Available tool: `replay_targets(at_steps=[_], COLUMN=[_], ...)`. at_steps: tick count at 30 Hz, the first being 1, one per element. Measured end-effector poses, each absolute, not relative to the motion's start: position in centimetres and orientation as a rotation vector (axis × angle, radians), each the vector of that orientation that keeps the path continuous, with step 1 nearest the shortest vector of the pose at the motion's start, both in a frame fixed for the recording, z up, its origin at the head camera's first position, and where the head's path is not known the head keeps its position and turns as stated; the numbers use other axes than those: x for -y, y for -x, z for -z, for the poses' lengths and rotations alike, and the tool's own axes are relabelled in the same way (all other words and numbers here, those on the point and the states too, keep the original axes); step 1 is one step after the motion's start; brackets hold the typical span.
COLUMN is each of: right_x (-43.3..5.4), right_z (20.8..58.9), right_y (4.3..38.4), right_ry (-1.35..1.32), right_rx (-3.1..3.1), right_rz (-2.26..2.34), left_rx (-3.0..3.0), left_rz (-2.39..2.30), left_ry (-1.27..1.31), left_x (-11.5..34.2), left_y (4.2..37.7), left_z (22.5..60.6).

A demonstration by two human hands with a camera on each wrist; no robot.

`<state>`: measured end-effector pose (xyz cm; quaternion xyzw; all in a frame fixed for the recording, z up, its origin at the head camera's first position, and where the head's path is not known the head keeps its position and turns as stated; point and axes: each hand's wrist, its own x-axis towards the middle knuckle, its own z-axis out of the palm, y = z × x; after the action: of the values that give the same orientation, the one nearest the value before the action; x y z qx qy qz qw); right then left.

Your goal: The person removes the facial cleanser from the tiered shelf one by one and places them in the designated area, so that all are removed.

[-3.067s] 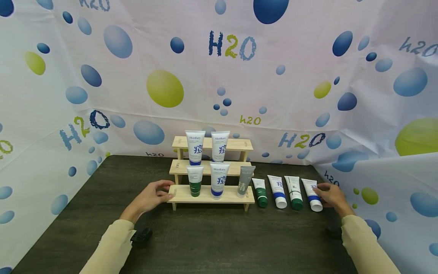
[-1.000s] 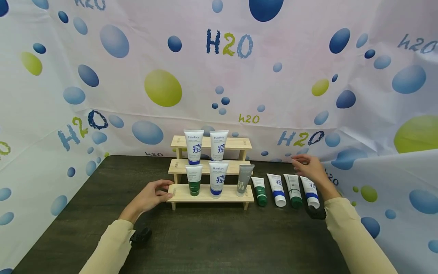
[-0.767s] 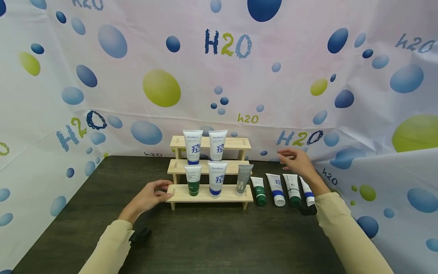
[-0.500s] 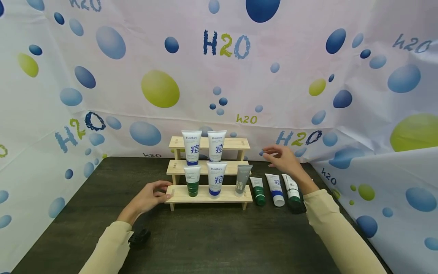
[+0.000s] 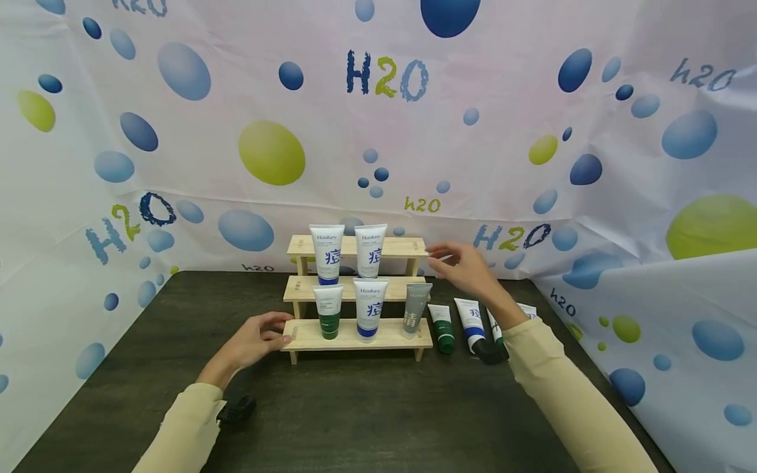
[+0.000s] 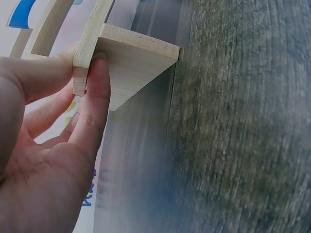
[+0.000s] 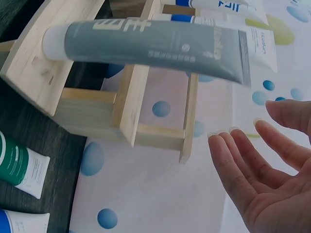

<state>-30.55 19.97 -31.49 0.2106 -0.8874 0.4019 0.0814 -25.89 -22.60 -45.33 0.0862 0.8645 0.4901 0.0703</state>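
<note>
A three-step wooden display stand [image 5: 390, 335] stands at the back of the table. My left hand [image 5: 251, 341] pinches the left end of its lowest step; the left wrist view shows thumb and forefinger on opposite faces of that board [image 6: 87, 46]. Beside the right end of the top step is my right hand [image 5: 467, 268], fingers loosely bent and holding nothing. Nearest to it in the right wrist view is a grey squeeze tube [image 7: 150, 46], upright on the lowest step. That step also bears a green-and-white tube [image 5: 328, 310] and a blue-and-white tube [image 5: 368, 309].
Two more blue-and-white tubes [image 5: 327, 253] stand on the middle step. Right of the stand, a small green tube [image 5: 442, 328], a blue-capped tube [image 5: 470, 318] and others lie on the dark table [image 5: 331, 414], partly behind my right arm. A printed sheet [image 5: 508, 164] hangs behind.
My right hand has left the rightmost lying tube, risen and swung left to the stand's top step, holding nothing. My left hand has kept its grip on the stand. The view has shifted slightly.
</note>
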Motion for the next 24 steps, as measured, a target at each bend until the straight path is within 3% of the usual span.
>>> replay_targets(at_steps=[24], right_x=[-14.3], right_z=[30.7], right_y=[31.1], right_ry=[-0.678], right_rx=[2.698], right_rz=[-1.204], left_rx=[-2.605], left_rz=[-1.469], left_ry=[-0.236], left_x=[22.6], left_y=[25.8], left_z=[45.2])
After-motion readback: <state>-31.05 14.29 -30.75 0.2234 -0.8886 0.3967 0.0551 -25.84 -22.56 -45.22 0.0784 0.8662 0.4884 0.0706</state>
